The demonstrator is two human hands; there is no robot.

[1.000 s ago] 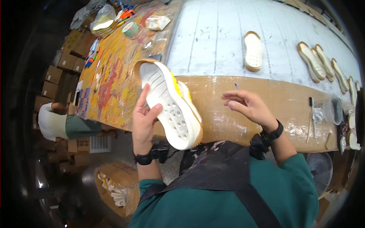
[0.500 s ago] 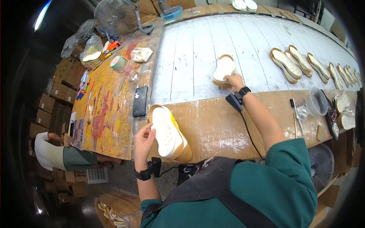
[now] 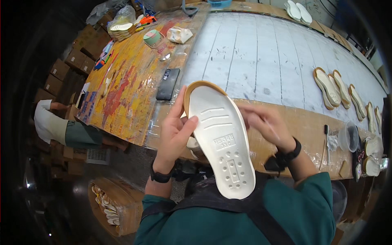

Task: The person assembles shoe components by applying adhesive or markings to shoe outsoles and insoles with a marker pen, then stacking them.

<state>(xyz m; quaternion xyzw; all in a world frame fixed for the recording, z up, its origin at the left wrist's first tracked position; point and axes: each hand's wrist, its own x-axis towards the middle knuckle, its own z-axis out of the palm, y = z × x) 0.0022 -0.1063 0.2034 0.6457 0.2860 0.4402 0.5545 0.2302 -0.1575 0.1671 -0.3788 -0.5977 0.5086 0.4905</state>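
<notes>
My left hand [image 3: 173,132] grips a shoe sole [image 3: 216,118] at its upper left edge, thumb on the inner face. The sole is white inside with a tan rim around one end, and has raised lines and small round hollows. It is held tilted above the bench edge, in front of my chest. My right hand [image 3: 267,124], slightly blurred, is at the sole's right edge with finger and thumb apart. Whether its fingertips touch the sole I cannot tell. Below my left hand, part of another sole [image 3: 194,146] peeks out, mostly hidden by the held one.
Several soles [image 3: 326,87] lie in a row on the white lined surface [image 3: 245,53]. A phone [image 3: 168,84], a cup [image 3: 153,38] and crumpled paper [image 3: 179,35] rest at left. A clear tub [image 3: 348,138] stands at right. A person [image 3: 65,124] bends over at far left.
My right hand has drawn back toward me from the white surface; the sole under it no longer shows there. My left hand has risen from the bench, now holding a sole up close.
</notes>
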